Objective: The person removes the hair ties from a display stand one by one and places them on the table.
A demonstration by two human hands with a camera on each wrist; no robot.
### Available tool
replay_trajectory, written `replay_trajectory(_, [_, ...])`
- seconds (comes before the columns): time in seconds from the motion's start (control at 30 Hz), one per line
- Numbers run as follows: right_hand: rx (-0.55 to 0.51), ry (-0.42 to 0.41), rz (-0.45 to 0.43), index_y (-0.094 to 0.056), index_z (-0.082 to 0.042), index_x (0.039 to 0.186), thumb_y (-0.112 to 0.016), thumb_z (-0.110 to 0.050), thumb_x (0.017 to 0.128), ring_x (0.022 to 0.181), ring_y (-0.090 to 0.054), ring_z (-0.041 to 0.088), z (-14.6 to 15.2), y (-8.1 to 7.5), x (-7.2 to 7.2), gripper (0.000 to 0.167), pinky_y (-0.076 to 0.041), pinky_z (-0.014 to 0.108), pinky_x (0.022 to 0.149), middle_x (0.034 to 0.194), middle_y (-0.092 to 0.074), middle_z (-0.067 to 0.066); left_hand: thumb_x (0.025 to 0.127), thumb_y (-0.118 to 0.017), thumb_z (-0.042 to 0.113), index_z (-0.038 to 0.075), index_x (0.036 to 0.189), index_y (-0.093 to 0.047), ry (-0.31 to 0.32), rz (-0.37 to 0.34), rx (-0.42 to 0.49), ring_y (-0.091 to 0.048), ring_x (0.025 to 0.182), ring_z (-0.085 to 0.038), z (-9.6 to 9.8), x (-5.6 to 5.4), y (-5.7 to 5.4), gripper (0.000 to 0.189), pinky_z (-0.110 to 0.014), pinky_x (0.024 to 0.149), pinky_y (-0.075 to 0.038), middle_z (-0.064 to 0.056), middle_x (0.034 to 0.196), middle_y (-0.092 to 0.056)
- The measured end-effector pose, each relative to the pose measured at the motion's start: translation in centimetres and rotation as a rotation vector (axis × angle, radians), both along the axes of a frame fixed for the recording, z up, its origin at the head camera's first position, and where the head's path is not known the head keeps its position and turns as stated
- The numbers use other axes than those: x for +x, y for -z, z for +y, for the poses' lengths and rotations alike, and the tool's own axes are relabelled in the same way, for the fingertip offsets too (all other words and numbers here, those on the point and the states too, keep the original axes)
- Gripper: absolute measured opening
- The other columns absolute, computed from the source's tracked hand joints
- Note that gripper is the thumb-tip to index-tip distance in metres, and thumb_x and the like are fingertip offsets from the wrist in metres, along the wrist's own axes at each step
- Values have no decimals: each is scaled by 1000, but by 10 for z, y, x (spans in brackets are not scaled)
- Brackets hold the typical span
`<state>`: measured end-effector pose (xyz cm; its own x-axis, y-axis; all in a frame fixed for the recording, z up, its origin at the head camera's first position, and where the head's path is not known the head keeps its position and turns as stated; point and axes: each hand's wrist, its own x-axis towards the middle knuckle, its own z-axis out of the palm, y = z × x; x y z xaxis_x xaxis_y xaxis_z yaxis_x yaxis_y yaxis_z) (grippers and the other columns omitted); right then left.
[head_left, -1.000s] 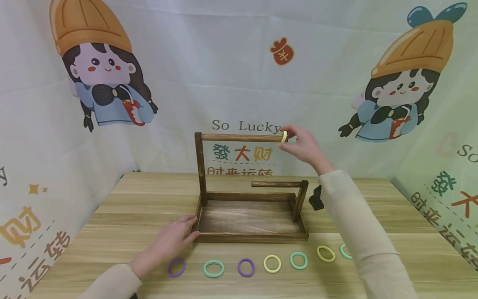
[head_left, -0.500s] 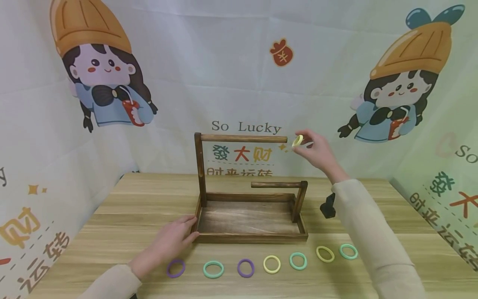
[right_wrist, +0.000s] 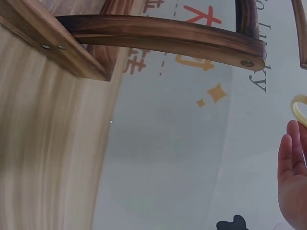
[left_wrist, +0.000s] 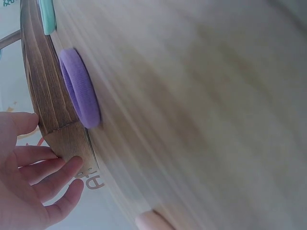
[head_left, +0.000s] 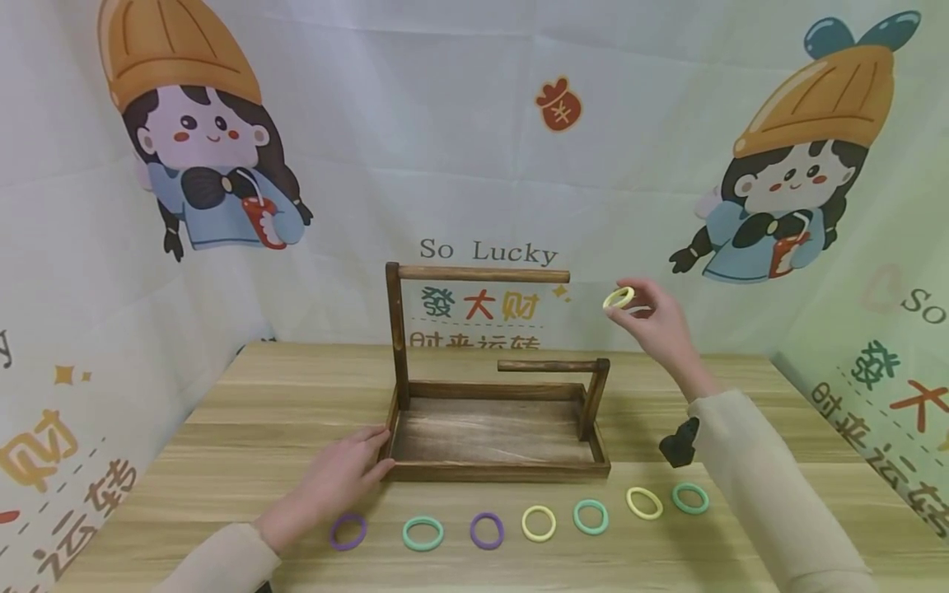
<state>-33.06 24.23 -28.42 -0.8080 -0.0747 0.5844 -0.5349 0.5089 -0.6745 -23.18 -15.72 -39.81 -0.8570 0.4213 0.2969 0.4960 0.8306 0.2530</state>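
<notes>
A dark wooden rack [head_left: 498, 471] with a tray base stands on the table. Its tall left post carries a long upper bar [head_left: 482, 274], and a lower bar [head_left: 547, 366] reaches in from the short right post. Both bars are bare. My left hand [head_left: 337, 473] holds the tray's front left corner, fingers at the end wall and thumb toward the front. Right of the upper bar's free end, my right hand [head_left: 656, 325] pinches a yellow hair tie [head_left: 619, 297] in the air, tilted. In the right wrist view that hair tie [right_wrist: 298, 109] is partly cut off.
Along the table's front lies a row of hair ties: purple [head_left: 348, 532], green [head_left: 423, 534], purple [head_left: 487, 531], yellow [head_left: 538, 524], green [head_left: 591, 517], yellow [head_left: 644, 503] and green [head_left: 690, 498]. A printed cloth [head_left: 356, 165] hangs behind the table [head_left: 296, 387].
My right hand has drawn the yellow hair tie off the end of the upper bar and moved it right and down. My left hand has stayed at the rack's corner.
</notes>
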Motion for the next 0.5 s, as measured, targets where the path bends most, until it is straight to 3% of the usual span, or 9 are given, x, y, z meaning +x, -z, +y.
replay_trajectory(0.2, [-56, -7, 6, -51, 4, 112, -65, -8, 80, 76, -54, 6, 9, 10, 11, 36, -45, 14, 64, 94, -57, 14, 84, -60, 22, -10, 114, -52, 5, -2, -5, -50, 104, -37, -1, -1, 2, 44, -47, 85, -42, -22, 118, -50])
replay_trajectory(0.5, [-135, -75, -34, -48, 8, 109, -63, -4, 81, 80, -54, 2, 27, 27, 34, 34, -45, 12, 66, 97, -57, 1, 85, -60, 23, -9, 114, -52, -2, -4, -13, -51, 102, -37, 0, -2, 2, 44, -46, 83, -44, -22, 118, -50])
